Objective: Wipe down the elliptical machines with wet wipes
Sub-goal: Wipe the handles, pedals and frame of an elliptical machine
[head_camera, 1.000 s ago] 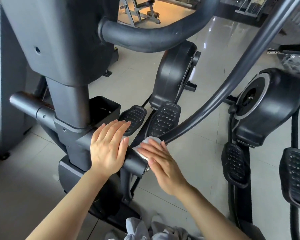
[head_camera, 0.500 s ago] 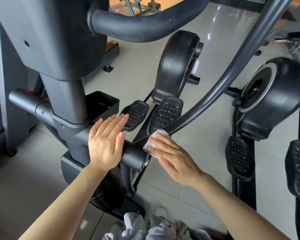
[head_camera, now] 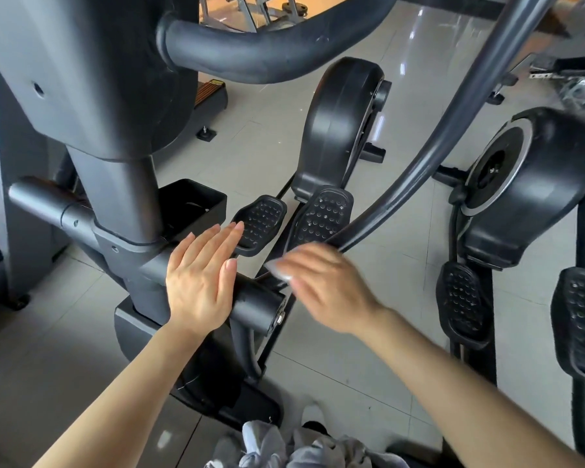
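My left hand [head_camera: 200, 285] flat, fingers extended, resting on black crossbar [head_camera: 250, 300] of elliptical machine [head_camera: 115, 96]. My right hand [head_camera: 325, 285] blurred, pressing wet wipe [head_camera: 277, 270] against base of curved handle arm [head_camera: 419, 157]; grip unclear

A gym: two elliptical machines [head_camera: 335, 130] side by side on a tiled floor [head_camera: 267, 146], weight racks [head_camera: 250, 8] beyond.

My left hand [head_camera: 201, 282] flat on black crossbar [head_camera: 254, 304], fingers spread, my right hand [head_camera: 325, 288] blurred, pressing white wipe [head_camera: 277, 268] by curved grey arm [head_camera: 419, 157], pedals [head_camera: 321, 217] behind, tiled floor [head_camera: 368, 349].
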